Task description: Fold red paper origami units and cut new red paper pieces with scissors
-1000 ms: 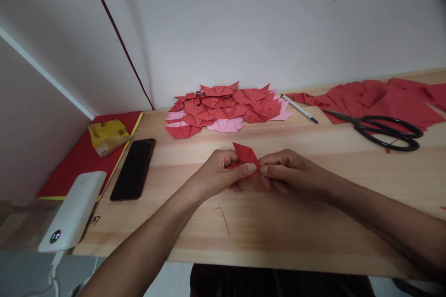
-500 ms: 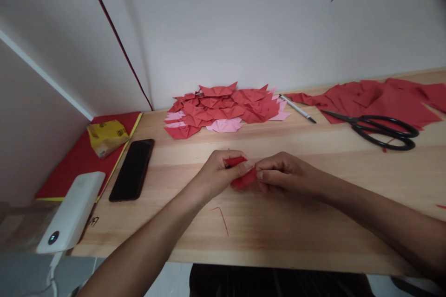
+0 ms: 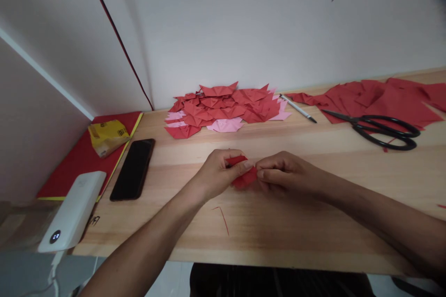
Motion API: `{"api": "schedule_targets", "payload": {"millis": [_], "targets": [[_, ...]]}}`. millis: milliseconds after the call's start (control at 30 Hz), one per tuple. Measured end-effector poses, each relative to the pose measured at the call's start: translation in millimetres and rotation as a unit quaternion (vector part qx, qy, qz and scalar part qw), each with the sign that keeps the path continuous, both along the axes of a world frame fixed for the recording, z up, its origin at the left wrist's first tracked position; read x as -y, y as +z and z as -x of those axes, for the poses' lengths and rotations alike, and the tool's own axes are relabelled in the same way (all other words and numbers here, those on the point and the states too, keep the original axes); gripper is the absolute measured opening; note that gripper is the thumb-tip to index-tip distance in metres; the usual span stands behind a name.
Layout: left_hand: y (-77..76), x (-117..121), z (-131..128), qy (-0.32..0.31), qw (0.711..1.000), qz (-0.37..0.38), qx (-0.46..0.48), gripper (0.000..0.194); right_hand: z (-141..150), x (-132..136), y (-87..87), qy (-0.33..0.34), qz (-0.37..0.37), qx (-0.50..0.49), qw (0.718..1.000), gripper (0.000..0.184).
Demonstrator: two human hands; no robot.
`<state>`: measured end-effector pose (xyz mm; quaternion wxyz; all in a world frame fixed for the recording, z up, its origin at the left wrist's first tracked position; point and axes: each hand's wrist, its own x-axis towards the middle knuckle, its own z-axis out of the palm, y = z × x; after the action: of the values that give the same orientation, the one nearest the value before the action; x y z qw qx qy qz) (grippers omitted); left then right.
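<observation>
A small piece of folded red paper (image 3: 245, 179) is held between my two hands, a little above the wooden table. My left hand (image 3: 223, 171) grips it from the left, thumb on top and fingers behind. At its right edge, my right hand (image 3: 282, 171) pinches the paper with thumb and curled forefinger; the exact pinch point is partly hidden. Beyond the hands lies a heap of red folded paper shapes (image 3: 223, 106) with pointed ends, with some pink ones (image 3: 226, 125) among them.
Black-handled scissors (image 3: 379, 127) rest by crumpled red paper (image 3: 369, 100) at the right, near a pen (image 3: 298, 108). To the left are a phone (image 3: 133, 169), a white power bank (image 3: 73, 211) with a cable, and a yellow packet (image 3: 108, 137) on a red folder (image 3: 76, 167). A thin red strip (image 3: 224, 220) lies in front.
Hardly anything differs. Both hands keep their grip on the red paper, which is slightly turned, and the whole view has shifted a touch.
</observation>
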<state>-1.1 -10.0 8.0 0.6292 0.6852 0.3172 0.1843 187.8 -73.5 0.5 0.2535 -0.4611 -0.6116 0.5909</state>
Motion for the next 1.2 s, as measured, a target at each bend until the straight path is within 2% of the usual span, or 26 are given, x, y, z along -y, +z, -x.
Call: {"api": "schedule_targets", "payload": {"millis": [200,333,567,767,1000,1200], "targets": [[2.6,-1.7,1.9,-0.045,0.998,0.049,-0.012,0.037,-0.1,-0.4,1.7,0.002,-0.006,0.003,1.0,0.024],[2.8,-4.2,4.4,-0.066,0.997,0.038,-0.029,0.032,0.0,-0.7,0.9,0.0,-0.013,0.023,1.0,0.025],[2.1,-2.8,4.3,-0.036,0.998,0.026,-0.044,0.032,1.8,-1.2,1.2,0.0,-0.012,0.029,1.0,0.024],[2.4,-4.9,4.5,-0.059,0.996,0.051,-0.036,0.024,-2.2,-0.9,-1.4,0.0,-0.032,0.034,0.999,0.026],[-1.7,-1.5,2.9,-0.006,1.0,0.001,-0.016,0.027,-1.5,-0.3,-3.9,-0.02,-0.044,0.055,0.997,0.024],[-1.7,-4.2,3.7,-0.034,0.998,0.051,-0.028,0.025,-0.8,1.1,-2.7,-0.016,-0.073,0.075,0.994,0.024]]}}
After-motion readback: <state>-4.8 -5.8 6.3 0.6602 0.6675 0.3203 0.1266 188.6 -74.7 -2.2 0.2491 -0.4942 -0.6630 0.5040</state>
